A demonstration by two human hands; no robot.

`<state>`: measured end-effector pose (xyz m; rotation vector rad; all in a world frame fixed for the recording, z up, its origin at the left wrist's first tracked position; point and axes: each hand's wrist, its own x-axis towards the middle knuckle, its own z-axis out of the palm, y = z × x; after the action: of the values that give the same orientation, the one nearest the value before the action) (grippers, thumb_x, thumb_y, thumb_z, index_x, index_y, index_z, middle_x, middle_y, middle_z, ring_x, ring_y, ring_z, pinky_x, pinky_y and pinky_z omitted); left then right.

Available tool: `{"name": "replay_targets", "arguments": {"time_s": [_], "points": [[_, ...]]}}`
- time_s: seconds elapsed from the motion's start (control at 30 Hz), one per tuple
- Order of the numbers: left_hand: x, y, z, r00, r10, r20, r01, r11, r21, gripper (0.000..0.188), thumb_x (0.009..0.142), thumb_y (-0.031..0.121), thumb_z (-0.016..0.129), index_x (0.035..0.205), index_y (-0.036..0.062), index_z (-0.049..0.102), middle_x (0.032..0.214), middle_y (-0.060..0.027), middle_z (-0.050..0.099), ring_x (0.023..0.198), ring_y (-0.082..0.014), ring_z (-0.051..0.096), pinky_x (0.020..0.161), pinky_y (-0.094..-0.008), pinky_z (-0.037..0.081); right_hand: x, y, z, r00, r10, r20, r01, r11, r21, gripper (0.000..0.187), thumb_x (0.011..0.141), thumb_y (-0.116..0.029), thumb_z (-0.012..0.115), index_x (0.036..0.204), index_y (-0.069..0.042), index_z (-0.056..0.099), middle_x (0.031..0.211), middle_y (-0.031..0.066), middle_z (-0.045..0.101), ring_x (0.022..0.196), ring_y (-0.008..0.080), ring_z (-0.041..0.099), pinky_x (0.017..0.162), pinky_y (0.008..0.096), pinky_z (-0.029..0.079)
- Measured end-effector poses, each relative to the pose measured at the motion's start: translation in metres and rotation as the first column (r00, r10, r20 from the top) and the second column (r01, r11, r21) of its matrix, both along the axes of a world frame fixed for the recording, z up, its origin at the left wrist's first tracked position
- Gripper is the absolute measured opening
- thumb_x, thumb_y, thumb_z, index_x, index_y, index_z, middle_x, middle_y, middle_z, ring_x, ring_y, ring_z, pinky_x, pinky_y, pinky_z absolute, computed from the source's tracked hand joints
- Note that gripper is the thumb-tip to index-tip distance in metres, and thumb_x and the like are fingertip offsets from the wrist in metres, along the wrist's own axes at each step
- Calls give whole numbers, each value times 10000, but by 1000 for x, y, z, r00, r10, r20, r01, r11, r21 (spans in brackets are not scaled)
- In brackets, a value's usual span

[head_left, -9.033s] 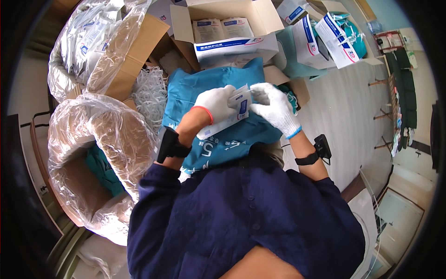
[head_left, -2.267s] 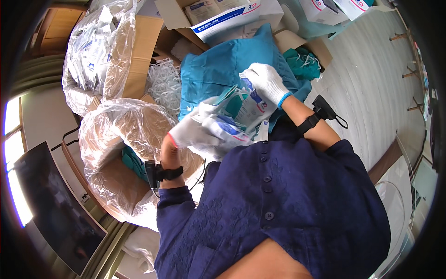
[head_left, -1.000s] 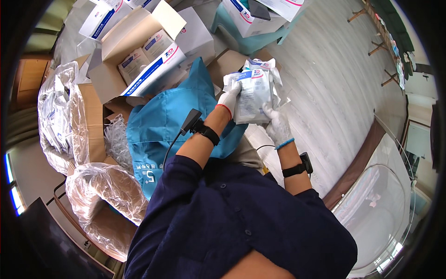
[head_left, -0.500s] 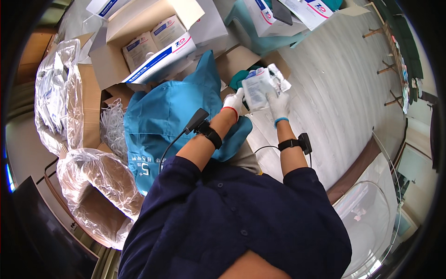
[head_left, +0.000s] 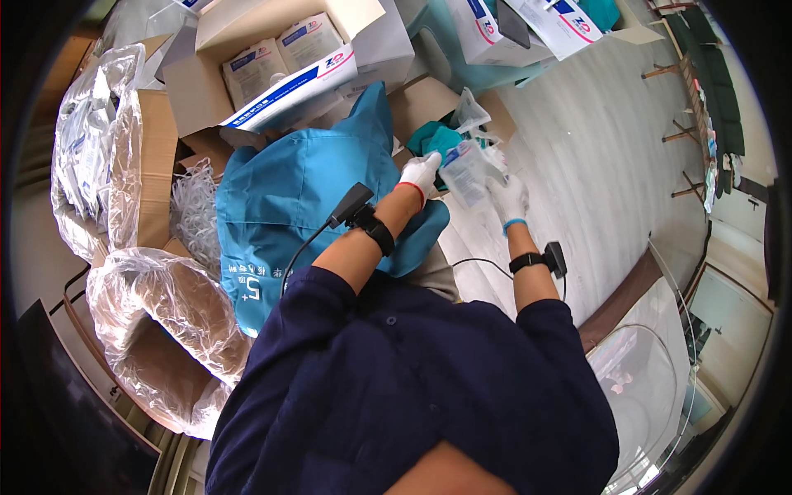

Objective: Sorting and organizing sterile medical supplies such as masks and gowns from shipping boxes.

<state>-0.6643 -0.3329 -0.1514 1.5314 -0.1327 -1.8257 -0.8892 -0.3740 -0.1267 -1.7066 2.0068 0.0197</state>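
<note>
In front of me is a whitish plastic packet (head_left: 466,175) with print and a blue patch, slightly blurred. My left hand (head_left: 421,171), in a white glove with a red cuff, is closed on its left edge. My right hand (head_left: 509,198), in a white glove with a blue cuff, is closed at the packet's right edge, its fingertips partly blurred. A crumpled clear plastic piece (head_left: 471,113) stands up beyond the packet. Green material (head_left: 437,139) shows behind my left hand, over an open cardboard box (head_left: 422,101).
A large blue cloth (head_left: 305,181) lies left of my arms. Beyond it stands an open carton (head_left: 289,89) holding white packs. Plastic-lined boxes (head_left: 136,363) and white paper shreds (head_left: 195,206) are at left. At the far right, a phone (head_left: 513,25) rests on a white box (head_left: 487,41).
The packet has come slightly nearer and tilted, and the clear plastic now stands apart beyond it. My right hand has moved down and to the right. The whole view has shifted a little.
</note>
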Motion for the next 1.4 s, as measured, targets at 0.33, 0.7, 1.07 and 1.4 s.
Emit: {"name": "replay_targets", "arguments": {"time_s": [0.33,0.7,1.07,1.4], "points": [[4,9,-34,983,-128,-131,109,983,-148,139,976,229,458,1048,130,523,898,-15,527,843,-169,555,678,-315,411,-30,36,70,739,-55,672,111,993,-40,456,857,-23,649,1306,25,580,1170,69,670,1024,155,618,910,304,476],[13,21,92,992,31,126,38,855,-518,341,928,183,657,1218,6,622,1087,-76,680,957,-145,661,748,-266,517,-31,69,107,602,21,798,43,997,-58,458,841,24,694,1289,6,601,1155,33,676,1024,127,623,905,280,476],[23,22,143,619,-15,785,707,446,-549,202,779,160,745,965,86,720,941,-117,695,854,-295,673,758,-347,540,-7,71,120,912,289,290,-127,873,-471,200,777,22,710,953,-61,666,871,119,683,716,254,666,658,326,518],[29,27,142,798,101,594,429,597,-677,187,819,-28,657,972,73,621,863,-136,652,789,-311,688,690,-359,542,-32,77,123,901,432,22,-276,613,-740,301,646,136,583,860,-74,614,897,100,676,799,281,647,702,361,524]]}}
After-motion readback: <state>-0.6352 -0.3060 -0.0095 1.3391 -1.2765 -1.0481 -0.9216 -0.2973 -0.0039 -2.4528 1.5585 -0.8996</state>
